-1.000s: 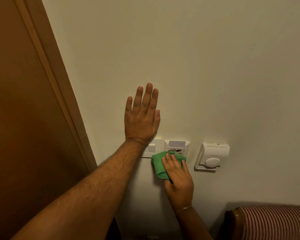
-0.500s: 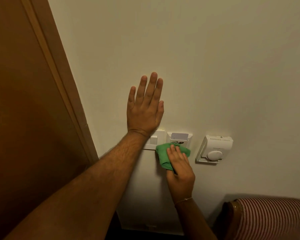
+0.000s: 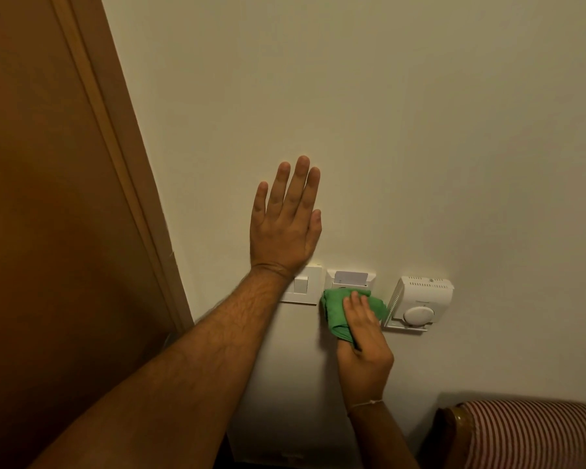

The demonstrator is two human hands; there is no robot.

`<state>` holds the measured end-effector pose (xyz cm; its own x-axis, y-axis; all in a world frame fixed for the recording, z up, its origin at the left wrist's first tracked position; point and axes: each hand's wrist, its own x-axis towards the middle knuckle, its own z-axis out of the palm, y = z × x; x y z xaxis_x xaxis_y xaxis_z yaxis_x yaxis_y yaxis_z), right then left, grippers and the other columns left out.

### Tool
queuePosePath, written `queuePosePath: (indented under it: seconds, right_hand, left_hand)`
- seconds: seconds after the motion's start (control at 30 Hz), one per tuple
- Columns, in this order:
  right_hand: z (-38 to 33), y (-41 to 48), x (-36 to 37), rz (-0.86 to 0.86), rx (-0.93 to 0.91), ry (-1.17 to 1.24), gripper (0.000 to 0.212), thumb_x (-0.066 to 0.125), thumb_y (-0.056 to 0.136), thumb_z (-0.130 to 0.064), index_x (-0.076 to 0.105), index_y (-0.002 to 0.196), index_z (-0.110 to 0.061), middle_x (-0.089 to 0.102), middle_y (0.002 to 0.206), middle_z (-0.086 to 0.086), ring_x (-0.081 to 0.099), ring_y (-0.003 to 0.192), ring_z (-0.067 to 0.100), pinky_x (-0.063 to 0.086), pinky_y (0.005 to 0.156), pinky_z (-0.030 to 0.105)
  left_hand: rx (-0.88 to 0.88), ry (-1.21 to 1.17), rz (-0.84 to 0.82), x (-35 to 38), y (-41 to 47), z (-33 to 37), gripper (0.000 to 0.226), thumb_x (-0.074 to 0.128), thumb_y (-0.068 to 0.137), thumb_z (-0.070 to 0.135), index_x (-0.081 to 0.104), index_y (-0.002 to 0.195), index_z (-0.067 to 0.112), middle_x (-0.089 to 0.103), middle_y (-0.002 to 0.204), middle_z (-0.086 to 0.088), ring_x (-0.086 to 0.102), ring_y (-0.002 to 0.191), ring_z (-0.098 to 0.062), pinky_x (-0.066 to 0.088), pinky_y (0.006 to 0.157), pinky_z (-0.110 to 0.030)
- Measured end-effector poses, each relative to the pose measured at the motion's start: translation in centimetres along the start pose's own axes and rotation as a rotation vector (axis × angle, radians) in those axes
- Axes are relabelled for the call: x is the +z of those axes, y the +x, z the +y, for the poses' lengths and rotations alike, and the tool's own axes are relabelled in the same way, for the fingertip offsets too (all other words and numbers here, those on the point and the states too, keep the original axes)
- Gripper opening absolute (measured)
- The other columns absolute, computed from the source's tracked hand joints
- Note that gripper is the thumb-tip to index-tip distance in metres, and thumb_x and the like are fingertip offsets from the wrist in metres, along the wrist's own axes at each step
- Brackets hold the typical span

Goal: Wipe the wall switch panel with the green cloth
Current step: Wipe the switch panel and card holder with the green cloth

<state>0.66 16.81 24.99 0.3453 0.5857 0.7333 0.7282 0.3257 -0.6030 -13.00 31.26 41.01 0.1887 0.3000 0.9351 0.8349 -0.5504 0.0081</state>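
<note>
A white wall switch panel (image 3: 302,286) is fixed to the cream wall, partly hidden by my left wrist. Right beside it is a white key card holder (image 3: 351,278) with a card in its slot. My left hand (image 3: 285,225) lies flat on the wall just above the switch, fingers straight and pointing up, holding nothing. My right hand (image 3: 362,336) presses a bunched green cloth (image 3: 337,308) against the lower part of the card holder, covering its bottom edge.
A white thermostat (image 3: 416,302) with a round dial is mounted right of the cloth. A brown wooden door and frame (image 3: 82,198) fill the left side. A chair back with red and white stripes (image 3: 528,434) stands at the lower right.
My right hand and the green cloth have shifted slightly right, off the switch edge and onto the card holder. My left hand stays flat on the wall. The camera tilted a little.
</note>
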Motion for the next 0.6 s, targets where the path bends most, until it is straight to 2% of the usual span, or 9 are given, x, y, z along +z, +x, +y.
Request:
queuePosePath:
  seconds: [0.13,0.2,0.37,0.47,0.6]
  right_hand:
    - [-1.2,0.1,1.1,-0.197,-0.150,-0.057,0.064,0.047,0.085,-0.002,0.064,0.146,-0.014,0.057,0.157,0.000,0.048,0.153,0.017,0.034,0.131,0.037]
    - [-1.2,0.2,0.9,-0.253,-0.221,-0.094,0.064,0.049,0.085,0.000,0.063,0.147,-0.013,0.055,0.158,0.000,0.046,0.154,0.015,0.032,0.131,0.035]
    - [-1.2,1.3,-0.1,-0.179,-0.224,-0.061,0.074,0.053,0.082,0.007,0.055,0.151,-0.019,0.053,0.160,0.001,0.044,0.155,0.015,0.033,0.131,0.036]
    - [-2.3,2.6,0.1,-0.133,-0.193,-0.040,0.069,0.048,0.086,0.003,0.055,0.151,-0.019,0.056,0.158,0.003,0.045,0.155,0.017,0.031,0.131,0.032]
    - [-2.0,1.9,0.4,-0.184,-0.197,-0.063,0.069,0.047,0.085,0.003,0.058,0.149,-0.017,0.056,0.158,0.003,0.046,0.154,0.016,0.033,0.131,0.035]
  left_hand:
    - [-0.004,0.008,-0.003,0.0,0.0,-0.1,0.068,0.020,0.117,0.039,-0.007,0.177,0.022,-0.020,0.184,0.005,-0.014,0.172,-0.019,-0.009,0.138,-0.044]
    - [-0.011,0.000,-0.006,0.0,-0.1,0.0,0.067,0.019,0.117,0.039,-0.008,0.177,0.022,-0.021,0.184,0.005,-0.015,0.171,-0.019,-0.010,0.138,-0.044]
    - [0.005,-0.010,-0.009,-0.2,0.0,0.0,0.067,0.019,0.118,0.039,-0.011,0.176,0.023,-0.024,0.183,0.006,-0.017,0.171,-0.018,-0.009,0.138,-0.044]
    - [0.006,-0.006,0.001,-0.3,0.0,-0.1,0.067,0.019,0.118,0.038,-0.011,0.176,0.023,-0.024,0.183,0.006,-0.017,0.171,-0.017,-0.008,0.138,-0.044]
    - [0.008,-0.011,0.008,-0.2,0.0,-0.2,0.068,0.019,0.117,0.038,-0.011,0.176,0.023,-0.024,0.183,0.006,-0.017,0.171,-0.017,-0.009,0.138,-0.044]
